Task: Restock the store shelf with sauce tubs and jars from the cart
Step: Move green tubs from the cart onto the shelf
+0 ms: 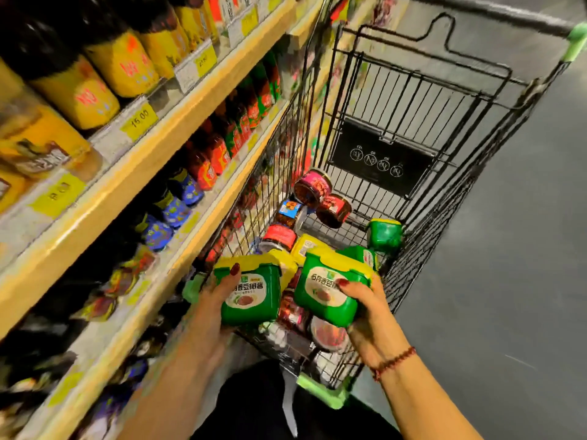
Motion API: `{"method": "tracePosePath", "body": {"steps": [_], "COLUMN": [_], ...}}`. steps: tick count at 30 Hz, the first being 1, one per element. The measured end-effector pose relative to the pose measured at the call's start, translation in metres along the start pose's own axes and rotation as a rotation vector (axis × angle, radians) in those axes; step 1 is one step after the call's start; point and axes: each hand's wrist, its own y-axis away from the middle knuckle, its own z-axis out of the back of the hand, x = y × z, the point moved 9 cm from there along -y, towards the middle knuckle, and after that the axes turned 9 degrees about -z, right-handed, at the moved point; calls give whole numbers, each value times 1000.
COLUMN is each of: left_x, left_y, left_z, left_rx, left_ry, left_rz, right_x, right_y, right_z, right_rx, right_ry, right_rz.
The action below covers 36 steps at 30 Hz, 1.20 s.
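Above wire cart (401, 90), left hand (213, 301) gripping boxy green tub (254, 301), right hand (370, 312) gripping second tub (317, 301)

Wire cart (413, 122) stands on grey floor (524, 281), at 3 o'clock of the shelving.

Cart bed:
- pink-labelled jars (313, 187) at 12 o'clock, lying on their sides
- one green tub (384, 233) at 2 o'clock
- red-lidded jar (279, 236) at 9 o'clock

Upper shelf (143, 160): dark bottles with yellow labels (124, 65).

Lower shelf (127, 331): red-labelled jars (217, 154), with blue-labelled jars (178, 208) at 7 o'clock of them, then blurred packets (124, 277).
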Motion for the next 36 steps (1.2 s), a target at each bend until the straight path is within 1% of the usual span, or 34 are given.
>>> {"method": "tracePosePath", "body": {"steps": [6, 9, 11, 13, 18, 21, 24, 28, 31, 36], "left_x": [35, 40, 37, 34, 38, 44, 50, 65, 82, 105], "left_y": [89, 127, 152, 180, 255, 306, 361, 439, 500, 600], "left_z": [-2, 5, 16, 31, 77, 107, 136, 168, 194, 239], "left_rx": [-246, -323, -393, -471, -679, -813, -921, -1033, -1110, -1207], "left_ry": [156, 191, 215, 262, 410, 463, 488, 538, 576, 602], "left_rz": [-52, -96, -151, -194, -286, -368, -452, -547, -594, -648], "right_x": [-9, -23, -37, -55, -111, -151, -200, -265, -312, -389], "right_y": [27, 45, 54, 66, 106, 139, 172, 235, 289, 367], "right_z": [8, -3, -13, -31, -81, -106, -119, -131, -134, -131], "right_rx": [231, 369, 425, 480, 689, 816, 881, 980, 1074, 1101], "right_ry": [146, 220, 269, 340, 491, 538, 638, 782, 876, 963], "right_rz": [-134, -244, -329, -396, -560, -679, -761, -820, -815, -803]}}
